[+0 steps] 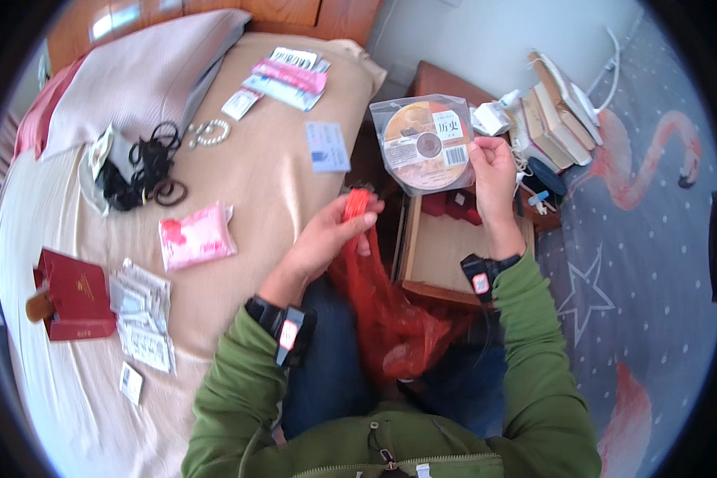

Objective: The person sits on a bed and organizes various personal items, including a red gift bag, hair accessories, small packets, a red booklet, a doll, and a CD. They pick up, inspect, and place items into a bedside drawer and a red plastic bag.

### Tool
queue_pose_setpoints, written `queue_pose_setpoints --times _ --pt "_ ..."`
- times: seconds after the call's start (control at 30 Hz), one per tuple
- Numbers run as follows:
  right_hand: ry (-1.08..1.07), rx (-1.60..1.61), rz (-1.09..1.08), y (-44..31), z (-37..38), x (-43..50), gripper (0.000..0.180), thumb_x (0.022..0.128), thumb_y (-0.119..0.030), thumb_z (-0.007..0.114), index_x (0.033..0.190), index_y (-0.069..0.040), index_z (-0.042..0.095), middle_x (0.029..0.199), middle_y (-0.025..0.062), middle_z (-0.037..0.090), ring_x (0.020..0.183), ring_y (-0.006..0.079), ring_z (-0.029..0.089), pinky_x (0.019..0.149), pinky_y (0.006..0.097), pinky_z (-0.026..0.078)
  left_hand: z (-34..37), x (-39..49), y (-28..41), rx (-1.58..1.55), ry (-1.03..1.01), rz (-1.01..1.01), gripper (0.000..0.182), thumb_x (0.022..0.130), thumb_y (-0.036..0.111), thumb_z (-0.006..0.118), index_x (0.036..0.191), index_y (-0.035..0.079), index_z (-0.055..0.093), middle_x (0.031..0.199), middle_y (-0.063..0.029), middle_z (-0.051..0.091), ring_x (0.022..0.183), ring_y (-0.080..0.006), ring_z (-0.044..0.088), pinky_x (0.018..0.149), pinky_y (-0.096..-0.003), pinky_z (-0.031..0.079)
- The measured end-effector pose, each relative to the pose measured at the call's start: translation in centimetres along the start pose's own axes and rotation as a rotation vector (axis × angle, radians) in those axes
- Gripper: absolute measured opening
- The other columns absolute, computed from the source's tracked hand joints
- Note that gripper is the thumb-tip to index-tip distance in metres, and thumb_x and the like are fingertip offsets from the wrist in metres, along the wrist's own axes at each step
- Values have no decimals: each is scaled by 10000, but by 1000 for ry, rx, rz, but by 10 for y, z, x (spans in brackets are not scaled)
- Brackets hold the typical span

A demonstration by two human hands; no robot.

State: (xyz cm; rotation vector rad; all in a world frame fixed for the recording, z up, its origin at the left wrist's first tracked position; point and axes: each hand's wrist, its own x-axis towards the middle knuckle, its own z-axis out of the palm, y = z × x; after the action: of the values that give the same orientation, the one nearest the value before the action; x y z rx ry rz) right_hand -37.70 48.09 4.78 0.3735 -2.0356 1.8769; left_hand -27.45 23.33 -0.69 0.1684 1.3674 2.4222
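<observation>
My right hand [492,167] pinches the right edge of a clear plastic sleeve with a printed disc [406,143] inside. The disc bears writing and a barcode. In my left hand [340,230] is a small bundle of bright orange-red cord or netting [357,203]. Below that hand hangs a red plastic bag [406,334], its lower part bulging between my knees; whether my fingers also grip the bag's top is hard to tell. Under the disc, a wooden drawer [448,251] stands pulled out, with dark red items [454,205] at its back.
Left lies a bed [263,191] bearing a pink packet [197,236], black hair ties [155,161], a bead bracelet [211,132], a dark red folder [77,293], papers [143,316] and flat packets [287,77]. Books [555,119] and a white box [491,118] top the nightstand.
</observation>
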Motion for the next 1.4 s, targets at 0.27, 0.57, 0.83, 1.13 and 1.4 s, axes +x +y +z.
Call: queue_pose_setpoints --times 0.27,0.57,0.83,1.13,1.4 --pt "38 267 165 -13 60 -91 196 910 -62 575 1073 11 493 938 72 633 814 76 587 723 211 476 -2 -2 5 -146 97 -10 163 894 141 620 1012 37 572 702 40 528 481 -28 389 465 -194 369" --pt "50 67 -5 -5 24 -123 237 935 -95 534 1141 22 524 1027 66 624 918 106 587 823 249 467 2 -3 3 -44 206 59 272 932 237 560 1098 22 555 863 -12 614 481 -29 390 408 -174 286" --pt "-503 -642 240 40 -11 -257 238 883 -138 532 1089 -41 465 719 247 602 668 421 606 558 497 476 9 -10 10 -33 -54 143 431 954 324 467 1228 -8 488 1126 -111 611 439 -10 302 389 -148 244" --pt "-466 -739 969 96 -52 -354 319 912 -232 448 1154 -45 537 1072 173 620 1003 321 590 852 383 477 18 -19 14 -103 -342 126 489 907 336 540 1249 -5 467 1056 -139 616 440 -8 301 406 -145 260" --pt "-1199 -782 659 123 -55 -347 312 919 -273 478 1096 -39 583 1040 149 635 976 303 598 838 368 475 12 -17 13 -200 -305 140 458 925 320 508 1252 3 456 969 -138 615 422 -14 302 386 -143 248"
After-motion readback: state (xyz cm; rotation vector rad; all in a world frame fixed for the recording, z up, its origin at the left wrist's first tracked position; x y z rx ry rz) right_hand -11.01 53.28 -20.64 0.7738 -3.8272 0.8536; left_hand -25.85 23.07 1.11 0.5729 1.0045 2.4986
